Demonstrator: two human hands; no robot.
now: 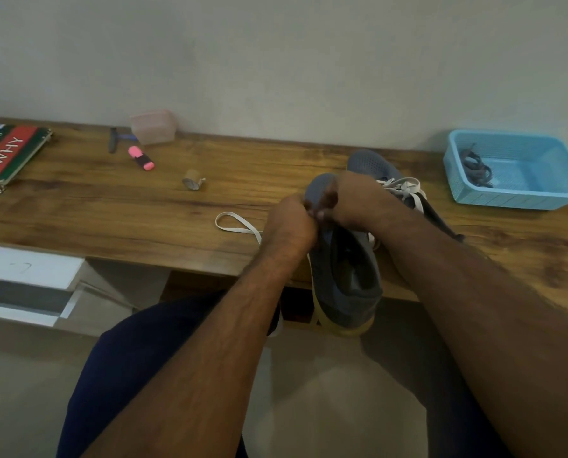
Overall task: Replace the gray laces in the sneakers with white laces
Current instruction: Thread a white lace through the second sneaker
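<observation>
- My left hand (290, 223) and right hand (350, 201) meet over the front half of the near grey mesh sneaker with the tan sole (343, 269), fingers of both curled in at the eyelet area.
- Left hand: fingers bent tight, pinching the flat white lace (233, 223); the lace runs out from under that hand in a loop that lies on the wooden desk top (110, 206) to the left.
- Right hand: fingers curled down onto the shoe's upper close to the left fingertips. What exactly they pinch (lace or eyelet edge) I cannot tell; the knuckles hide it.
- Near sneaker sits heel toward me, heel overhanging the desk's front edge, toe pointing at the wall.
- Second grey sneaker (375, 165) lies just behind my right hand, white lace already crossed through its eyelets.
- Light blue plastic basket (474, 196) stands at the right end of the desk, well apart from the shoes; a tangle of dark grey laces (476, 168) rests in its left part.
- Elsewhere on the desk: stacked books with a red cover (8, 157) at far left, a pink highlighter (141, 158), a dark pen (112, 140), a translucent pinkish plastic box (153, 127) by the wall, a small roll of tape (192, 180).
</observation>
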